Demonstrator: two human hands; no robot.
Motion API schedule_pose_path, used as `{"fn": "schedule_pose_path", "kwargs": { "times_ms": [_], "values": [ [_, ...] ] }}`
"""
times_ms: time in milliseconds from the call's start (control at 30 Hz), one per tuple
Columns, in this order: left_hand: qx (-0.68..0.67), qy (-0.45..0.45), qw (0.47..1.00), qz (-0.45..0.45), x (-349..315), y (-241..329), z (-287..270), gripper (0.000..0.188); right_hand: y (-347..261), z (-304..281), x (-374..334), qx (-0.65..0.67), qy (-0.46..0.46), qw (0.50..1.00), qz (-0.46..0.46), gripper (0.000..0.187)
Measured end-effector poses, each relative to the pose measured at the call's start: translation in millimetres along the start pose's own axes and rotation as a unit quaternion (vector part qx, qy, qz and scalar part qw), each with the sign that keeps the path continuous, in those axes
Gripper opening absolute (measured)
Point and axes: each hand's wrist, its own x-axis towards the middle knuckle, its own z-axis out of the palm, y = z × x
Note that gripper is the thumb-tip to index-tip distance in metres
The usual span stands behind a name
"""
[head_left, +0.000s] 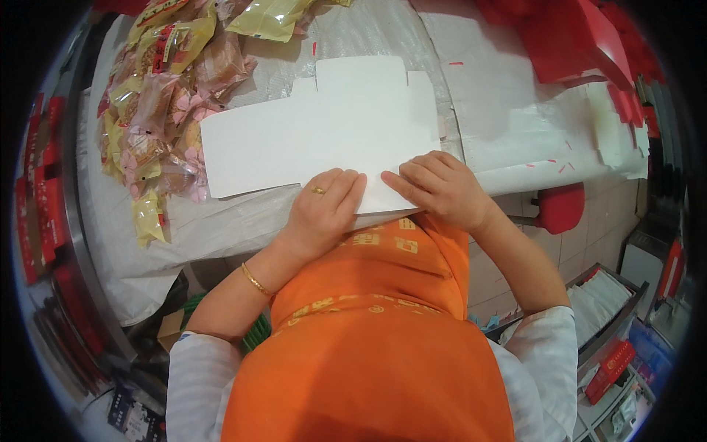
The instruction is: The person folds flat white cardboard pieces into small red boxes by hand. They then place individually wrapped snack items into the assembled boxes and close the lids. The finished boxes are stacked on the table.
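Note:
A flat white cardboard box blank (335, 132) with cut tabs lies on the covered table in front of me, its near flap at the table edge. My left hand (324, 206), wearing a ring, presses on that near flap with its fingers together. Just right of it, my right hand (442, 188) grips the same flap, fingers bent and one digit pointing toward the left hand. A small gap separates the two hands. What lies under the palms is hidden.
Wrapped pastries (158, 110) in clear and yellow packets are heaped at the left, with one yellow packet (150, 218) nearer me. Red boxes (574, 44) stand at the far right. A red stool (561, 208) is beyond the table edge, above a crate (600, 302).

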Motion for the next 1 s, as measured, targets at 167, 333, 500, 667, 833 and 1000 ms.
{"fn": "schedule_pose_path", "kwargs": {
  "times_ms": [167, 333, 500, 667, 833, 1000],
  "values": [
    [-0.012, 0.035, 0.999, 0.016, 8.5, -3.9, 2.5, 0.035, -28.1, 9.2, 7.3, -0.025, 0.06, 0.995, 0.071, 0.036],
    [-0.049, 0.017, 0.997, -0.058, 9.1, -3.7, -1.1, 0.032, -29.8, 6.3, 17.6, 0.068, 0.011, 0.987, 0.146, 0.021],
    [-0.091, -0.025, 0.985, -0.145, 20.3, -7.5, -13.8, 0.021, -13.0, -13.0, 36.6, 0.184, -0.087, 0.953, 0.224, 0.013],
    [-0.17, -0.144, 0.934, -0.278, 42.5, -23.0, -29.2, 0.022, 18.6, -26.0, 66.2, 0.256, -0.236, 0.888, 0.299, 0.014],
    [-0.152, -0.231, 0.914, -0.298, 60.5, -29.3, -32.8, 0.032, 37.9, -24.8, 90.6, 0.264, -0.345, 0.838, 0.33, 0.021],
    [-0.108, -0.226, 0.93, -0.27, 63.1, -25.5, -29.3, 0.036, 48.3, -14.4, 101.1, 0.243, -0.392, 0.844, 0.275, 0.023]
  ]
}}
